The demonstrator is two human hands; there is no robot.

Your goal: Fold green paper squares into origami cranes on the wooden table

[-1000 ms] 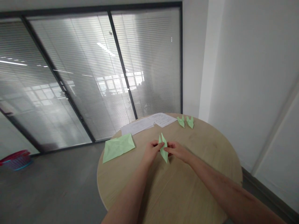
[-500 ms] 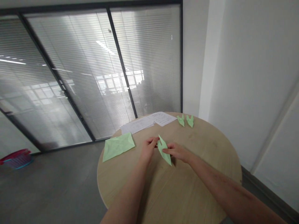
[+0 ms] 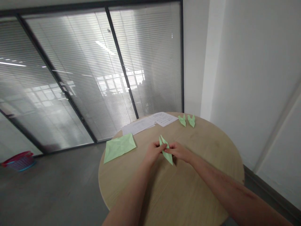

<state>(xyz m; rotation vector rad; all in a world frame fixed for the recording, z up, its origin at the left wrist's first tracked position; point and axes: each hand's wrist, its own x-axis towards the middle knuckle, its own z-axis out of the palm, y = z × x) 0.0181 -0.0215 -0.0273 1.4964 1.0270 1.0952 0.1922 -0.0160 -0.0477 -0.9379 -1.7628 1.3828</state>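
A narrow folded piece of light green paper point(image 3: 168, 158) lies on the round wooden table point(image 3: 202, 175), pointed at both ends. My left hand point(image 3: 154, 151) pinches its left side with curled fingers. My right hand point(image 3: 178, 151) presses and pinches it from the right, fingertips meeting the left hand over the paper's middle. Both hands are closed on the same piece.
A flat creased green sheet point(image 3: 119, 146) lies at the table's left. Two white printed papers point(image 3: 150, 122) sit at the far edge, with two small folded green figures point(image 3: 187, 120) beside them. Glass partitions with blinds stand behind; a red basket point(image 3: 17, 159) is on the floor at left.
The folded green paper has been turned slightly and my hands, apart half a second ago, have come back together over its middle.
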